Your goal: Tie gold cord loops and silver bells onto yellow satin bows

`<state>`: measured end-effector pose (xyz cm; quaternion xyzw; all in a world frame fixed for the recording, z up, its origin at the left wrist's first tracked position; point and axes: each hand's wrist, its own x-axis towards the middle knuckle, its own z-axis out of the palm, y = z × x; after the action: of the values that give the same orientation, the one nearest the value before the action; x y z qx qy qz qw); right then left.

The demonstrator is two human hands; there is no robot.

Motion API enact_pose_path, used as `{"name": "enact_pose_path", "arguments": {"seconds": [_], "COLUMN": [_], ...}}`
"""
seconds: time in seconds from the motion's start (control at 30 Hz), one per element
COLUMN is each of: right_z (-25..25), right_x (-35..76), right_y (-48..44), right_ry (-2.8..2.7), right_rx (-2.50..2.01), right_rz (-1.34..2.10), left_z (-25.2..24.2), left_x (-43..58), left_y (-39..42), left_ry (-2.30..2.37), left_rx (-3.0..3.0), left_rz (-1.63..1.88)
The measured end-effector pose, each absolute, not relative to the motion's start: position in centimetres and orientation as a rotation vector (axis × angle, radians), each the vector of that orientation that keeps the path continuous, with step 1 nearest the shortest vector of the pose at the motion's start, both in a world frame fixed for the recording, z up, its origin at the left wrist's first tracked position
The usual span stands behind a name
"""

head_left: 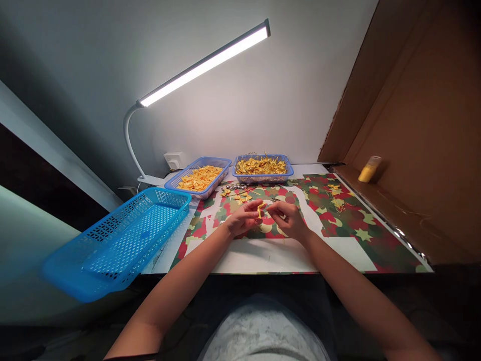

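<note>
My left hand (245, 218) holds a small yellow ribbon piece (260, 209) between thumb and fingers, above the middle of the patterned table cover (334, 225). Just right of it, my right hand (287, 219) is closed in a pinch, its fingertips close to the ribbon; what they grip is too small to make out. Several yellow bows (242, 198) lie behind my left hand. At the back, one blue basket (206, 193) holds flat yellow pieces, and another basket (263, 178) holds gold ribbons with thin strands.
A bright blue basket (131, 240) juts over the table's left edge. The lamp (205, 62) stands at the back left. More yellow bows (337, 203) lie at the right. A yellow-filled container (369, 169) stands on the brown ledge, beside a cardboard wall (421, 125).
</note>
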<state>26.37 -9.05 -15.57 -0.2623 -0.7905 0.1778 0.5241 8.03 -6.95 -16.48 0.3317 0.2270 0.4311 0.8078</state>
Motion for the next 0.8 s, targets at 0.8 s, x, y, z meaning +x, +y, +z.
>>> {"name": "enact_pose_path", "arguments": {"seconds": [0.8], "right_z": [-15.66], "right_x": [26.12], "right_y": [-9.06], "right_ry": [-1.882], "right_rx": [-0.700], "right_rz": [0.477], "left_z": [-16.19], "left_x": [8.08], "left_y": [-7.12], "left_ry": [0.459], "left_rx": [0.692], "left_rz": [0.947]}}
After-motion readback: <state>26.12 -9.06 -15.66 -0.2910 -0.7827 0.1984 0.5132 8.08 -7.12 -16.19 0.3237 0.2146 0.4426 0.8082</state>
